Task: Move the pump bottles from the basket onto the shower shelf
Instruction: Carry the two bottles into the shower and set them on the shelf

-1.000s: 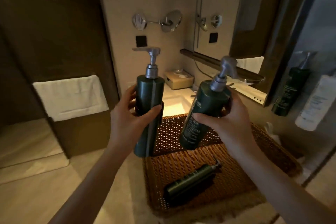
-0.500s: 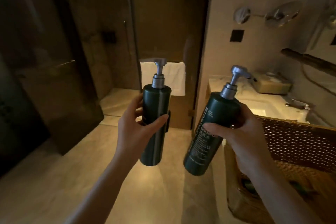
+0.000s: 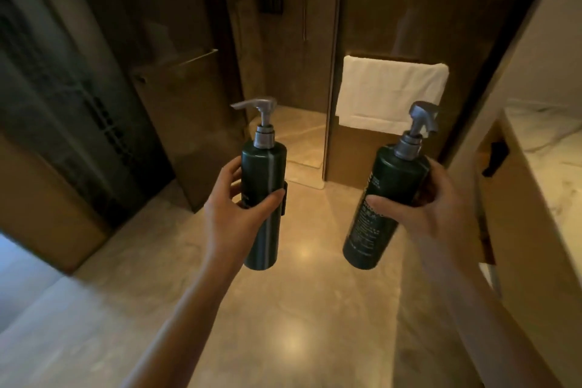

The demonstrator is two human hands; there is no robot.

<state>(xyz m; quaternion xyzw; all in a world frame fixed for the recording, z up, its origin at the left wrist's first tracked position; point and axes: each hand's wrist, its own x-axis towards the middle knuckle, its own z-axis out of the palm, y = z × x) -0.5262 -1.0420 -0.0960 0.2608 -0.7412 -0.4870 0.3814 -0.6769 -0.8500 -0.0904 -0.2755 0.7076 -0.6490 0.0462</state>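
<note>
Two dark green pump bottles are up in the air, one in each of the person's hands, over the glossy tan floor. At about nine o'clock of the pair, the left hand wraps its fingers round the left bottle, thumb pressed across the front; it stands upright, its silver pump pointing left. At three o'clock, the right hand clasps the right bottle, which tilts rightwards at the top. Toward twelve o'clock hangs a white towel, beside a glass shower door. At the far right sits a marble surface.
</note>
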